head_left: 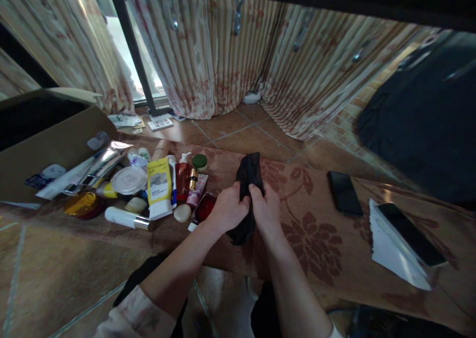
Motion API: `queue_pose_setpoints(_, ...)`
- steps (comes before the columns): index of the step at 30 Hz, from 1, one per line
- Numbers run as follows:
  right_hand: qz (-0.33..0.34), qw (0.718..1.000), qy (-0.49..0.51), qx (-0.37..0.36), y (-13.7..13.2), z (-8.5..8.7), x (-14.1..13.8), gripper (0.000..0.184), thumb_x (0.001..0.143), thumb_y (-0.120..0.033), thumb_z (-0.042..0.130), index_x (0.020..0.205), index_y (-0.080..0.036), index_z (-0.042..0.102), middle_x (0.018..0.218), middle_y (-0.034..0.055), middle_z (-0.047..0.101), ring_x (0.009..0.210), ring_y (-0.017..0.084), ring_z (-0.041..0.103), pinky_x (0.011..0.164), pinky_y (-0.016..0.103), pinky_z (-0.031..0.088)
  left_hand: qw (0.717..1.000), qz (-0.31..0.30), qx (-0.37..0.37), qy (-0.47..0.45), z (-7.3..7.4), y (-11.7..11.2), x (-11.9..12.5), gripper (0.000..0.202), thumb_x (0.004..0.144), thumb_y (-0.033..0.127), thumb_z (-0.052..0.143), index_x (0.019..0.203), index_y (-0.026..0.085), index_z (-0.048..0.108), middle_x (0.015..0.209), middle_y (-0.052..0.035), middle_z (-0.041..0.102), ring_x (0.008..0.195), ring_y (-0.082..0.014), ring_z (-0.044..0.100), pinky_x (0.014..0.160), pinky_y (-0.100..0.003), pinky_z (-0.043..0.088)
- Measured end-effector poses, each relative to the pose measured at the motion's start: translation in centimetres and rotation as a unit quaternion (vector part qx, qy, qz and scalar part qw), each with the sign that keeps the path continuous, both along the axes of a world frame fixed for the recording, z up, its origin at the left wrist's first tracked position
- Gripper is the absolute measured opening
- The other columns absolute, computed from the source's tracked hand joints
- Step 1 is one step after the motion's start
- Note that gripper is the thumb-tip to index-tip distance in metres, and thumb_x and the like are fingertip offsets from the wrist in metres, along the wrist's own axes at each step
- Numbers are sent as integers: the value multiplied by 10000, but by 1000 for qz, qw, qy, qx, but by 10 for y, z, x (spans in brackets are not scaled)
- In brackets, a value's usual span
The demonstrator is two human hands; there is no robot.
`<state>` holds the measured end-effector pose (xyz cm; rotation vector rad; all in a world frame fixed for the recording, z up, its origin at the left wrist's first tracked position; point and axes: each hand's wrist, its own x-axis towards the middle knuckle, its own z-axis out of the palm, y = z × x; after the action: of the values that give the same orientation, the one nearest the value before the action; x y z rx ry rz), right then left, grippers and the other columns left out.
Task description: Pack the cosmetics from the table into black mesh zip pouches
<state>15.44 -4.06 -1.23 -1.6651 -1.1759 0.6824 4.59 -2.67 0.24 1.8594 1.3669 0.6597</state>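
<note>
Both of my hands grip a thin black cloth-like piece (248, 171) above the patterned brown table cover (314, 248). My left hand (231, 206) is closed on its left side, and my right hand (265, 204) is closed on its right, thumbs side by side on top. The black piece hangs in folds between and below the hands; its exact kind does not show. Just left of my left hand lie a dark red jar or case (204, 207), a red pump bottle (182, 179) and a yellow and white tube (159, 186).
A cardboard box (55, 139) stands at the far left, behind several cosmetic tubes and a clear-lidded tub (129, 180). To the right lie a black phone (345, 193), a second phone (411, 234) and white paper (390, 248). Striped curtains (241, 55) hang beyond the table.
</note>
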Motion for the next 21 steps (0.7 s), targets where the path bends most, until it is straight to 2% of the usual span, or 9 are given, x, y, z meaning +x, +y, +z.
queue_pose_setpoints(10, 1, 1000, -9, 4, -2, 2, -1, 338, 809, -354, 462, 964, -146, 680, 901, 104, 719, 840, 234, 642, 773, 326, 458, 1000, 0, 0, -8, 0, 0, 0, 217, 795, 147, 475, 966, 168, 607, 895, -84, 720, 877, -240, 674, 802, -340, 503)
queue_pose_setpoints(21, 4, 1000, -4, 8, -1, 0, 0, 324, 805, -358, 459, 940, -155, 671, 883, 95, 712, 826, 232, 632, 764, 328, 457, 1000, -2, 2, -4, -1, 0, 0, 212, 805, 161, 450, 957, 161, 598, 909, -102, 712, 885, -248, 676, 801, -351, 505)
